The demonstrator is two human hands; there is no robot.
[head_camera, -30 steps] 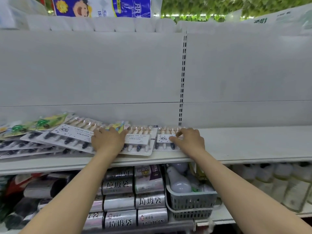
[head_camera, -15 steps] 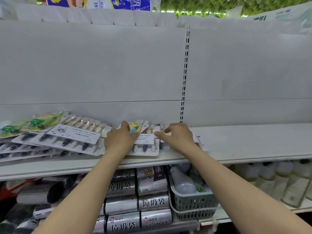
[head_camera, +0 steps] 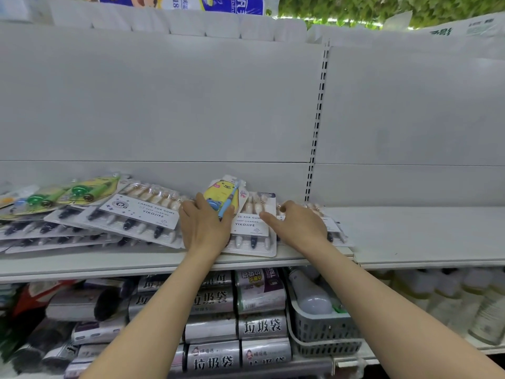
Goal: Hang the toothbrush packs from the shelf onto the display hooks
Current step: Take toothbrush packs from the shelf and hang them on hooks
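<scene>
White shop shelf, seen from above. A black-slotted upright in the back panel is used as ref. point.

Just L of the upright's foot, a yellow kids' toothbrush pack w/ a cartoon bear face and a blue brush is tipped up off the pile. Its lower end is gripped by the left hand, thumb laid beside the brush handle, fingers wrapped on the other side.

Under it, nearer the upright, a flat multi-brush pack is laid. Its white card is printed "…NG FOR GUMS / DEEP CLEANING / YIKOJIFE". The card's edge is touched by the right hand, laid knuckles-up at the upright's foot over a second multi-brush pack. One digit is stretched out and the rest are bent; whether anything is pinched cannot be told.

Further L of the upright, more such packs are fanned in a stack. The top card is read in full: "CARING FOR GUMS / DEEP CLEANING / YIKOJIFE". Furthest L, green kids' packs are piled on top.

Below the upright, on the lower tier, silver rolls marked "垃圾袋" are stacked. A grey basket w/ a white light bulb is set directly beneath. Below and R, pale bottles are shown, blurred. Above and L of the upright, a blue-and-white wrapper w/ the digits "18" is partly seen.
</scene>
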